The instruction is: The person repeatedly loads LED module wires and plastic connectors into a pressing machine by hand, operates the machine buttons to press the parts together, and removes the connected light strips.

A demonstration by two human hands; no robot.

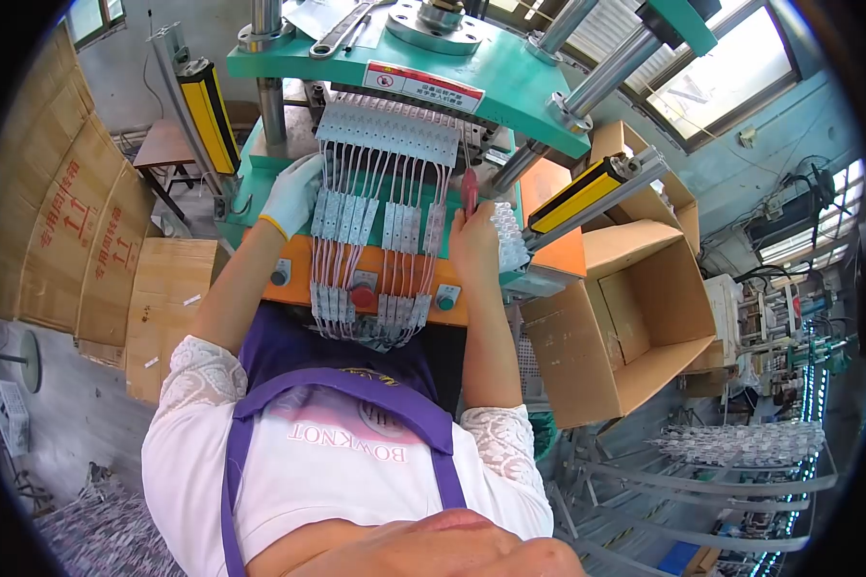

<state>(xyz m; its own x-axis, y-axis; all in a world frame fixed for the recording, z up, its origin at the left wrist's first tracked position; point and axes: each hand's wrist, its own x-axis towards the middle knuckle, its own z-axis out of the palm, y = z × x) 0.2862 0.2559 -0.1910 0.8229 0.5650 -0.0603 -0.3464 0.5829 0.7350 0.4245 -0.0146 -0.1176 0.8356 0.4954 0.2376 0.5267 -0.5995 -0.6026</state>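
Observation:
My left hand (294, 195), in a white glove with a yellow cuff, is at the left edge of a sheet of white wired modules, which look like LED modules (387, 133). Its fingers close on that edge, with the tips partly hidden. Rows of the same modules (344, 219) hang from it on white wires, over the orange front of a green press (539, 115) and down towards my lap. Bare, my right hand (473, 240) is wrapped round a red-handled tool (470, 188) with a thin metal end, right of the modules. A cluster of white pieces (508, 236) lies beside that hand.
A red button (362, 294) and a green button (446, 297) sit on the orange panel. Yellow-black guard bars (210, 117) flank the press. A wrench (342, 32) lies on top. An open cardboard box (635, 317) stands right; more cardboard (173, 298) stands left.

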